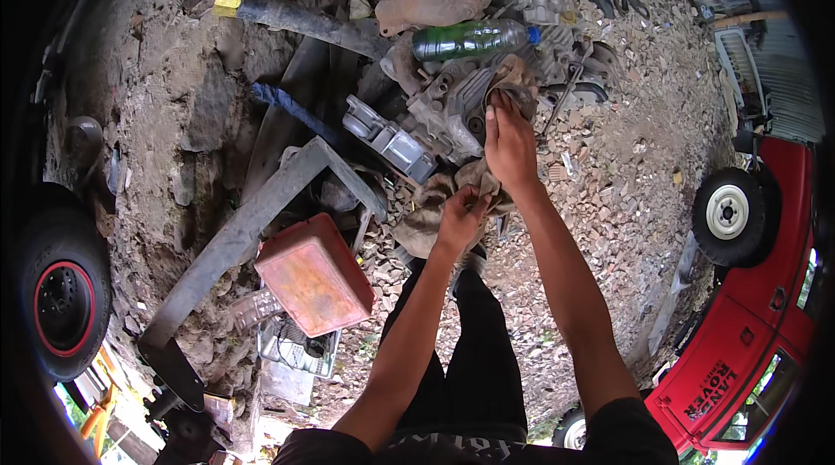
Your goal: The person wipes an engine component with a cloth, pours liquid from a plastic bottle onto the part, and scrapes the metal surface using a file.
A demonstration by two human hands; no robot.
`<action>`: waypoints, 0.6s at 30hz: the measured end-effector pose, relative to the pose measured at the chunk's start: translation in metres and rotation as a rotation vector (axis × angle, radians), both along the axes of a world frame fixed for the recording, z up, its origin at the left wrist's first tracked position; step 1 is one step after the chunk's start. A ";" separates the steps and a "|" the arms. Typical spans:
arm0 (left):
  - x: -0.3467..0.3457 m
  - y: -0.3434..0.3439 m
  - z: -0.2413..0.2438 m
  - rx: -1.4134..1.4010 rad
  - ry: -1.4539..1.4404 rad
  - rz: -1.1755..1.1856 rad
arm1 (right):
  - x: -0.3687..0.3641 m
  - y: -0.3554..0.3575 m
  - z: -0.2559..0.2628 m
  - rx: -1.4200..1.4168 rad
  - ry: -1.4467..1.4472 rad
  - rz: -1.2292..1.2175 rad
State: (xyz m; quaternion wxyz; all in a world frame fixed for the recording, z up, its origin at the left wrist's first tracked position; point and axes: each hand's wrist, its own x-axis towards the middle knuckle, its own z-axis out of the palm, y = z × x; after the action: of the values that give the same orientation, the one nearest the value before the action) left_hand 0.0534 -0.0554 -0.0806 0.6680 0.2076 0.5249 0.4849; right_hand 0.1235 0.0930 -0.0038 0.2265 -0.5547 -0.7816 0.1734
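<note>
Below the pile of metal parts, my left hand [462,217] pinches a brown, stained cloth [421,230] between thumb and fingers. My right hand [510,142] lies higher up, its fingers pressed onto a bunched upper part of cloth [515,73] against a grey cast-metal housing [466,112]. Whether both cloth parts are one piece I cannot tell. A green-tinted plastic bottle [470,39] with a blue cap lies just above the housing. To the left of my hands is a silvery metal part [394,142].
A rusty metal pipe part [434,5] lies beyond the bottle. On the left are an angled metal beam [241,243], an upturned faded red plastic crate [316,279] and a tyre [62,282]. Broken rubble covers the ground; a red vehicle [730,347] stands at right.
</note>
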 end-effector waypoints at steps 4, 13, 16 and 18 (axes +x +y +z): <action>-0.014 0.001 -0.004 0.046 -0.007 -0.009 | -0.001 -0.026 -0.009 0.173 -0.121 0.127; -0.017 -0.003 0.004 0.077 -0.044 0.136 | 0.005 0.013 0.002 0.093 -0.211 0.137; -0.020 -0.004 0.002 0.105 -0.031 0.175 | 0.000 -0.016 -0.004 0.265 -0.170 0.243; -0.022 -0.003 0.006 0.105 -0.013 0.167 | 0.001 -0.005 0.000 0.273 -0.239 0.216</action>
State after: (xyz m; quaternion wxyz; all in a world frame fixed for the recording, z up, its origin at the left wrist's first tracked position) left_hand 0.0313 -0.0586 -0.0745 0.6168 0.1945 0.5101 0.5671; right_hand 0.1247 0.0882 -0.0037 0.1852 -0.4485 -0.8741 0.0220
